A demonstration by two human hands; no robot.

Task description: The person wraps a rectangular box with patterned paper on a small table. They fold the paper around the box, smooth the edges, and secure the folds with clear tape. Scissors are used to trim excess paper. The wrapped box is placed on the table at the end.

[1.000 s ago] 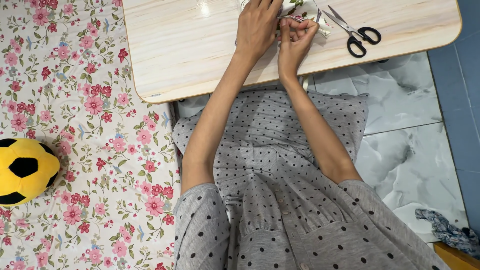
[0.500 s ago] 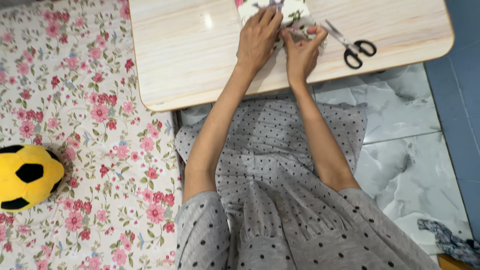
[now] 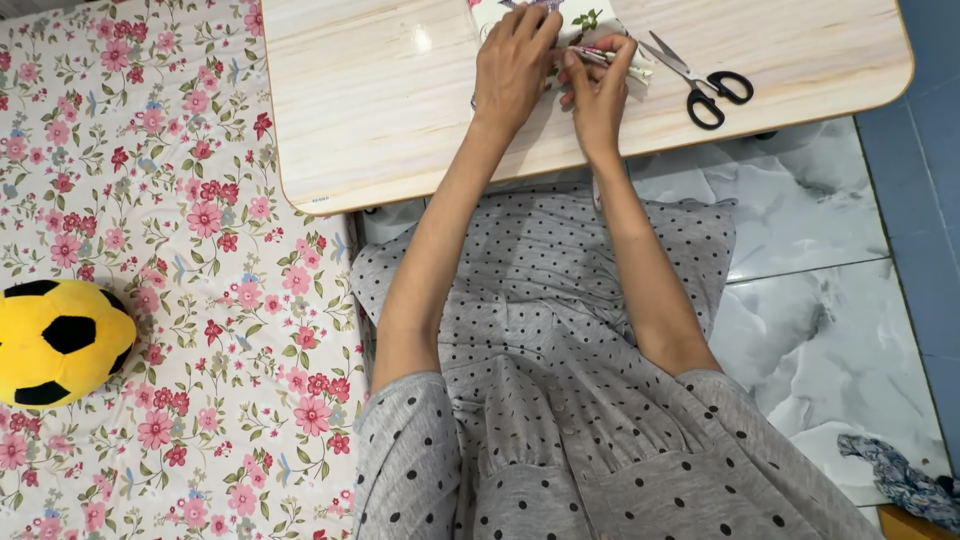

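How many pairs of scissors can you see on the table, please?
1. The scissors lie on the wooden table, just right of the right hand. Others could be hidden beyond the top edge.
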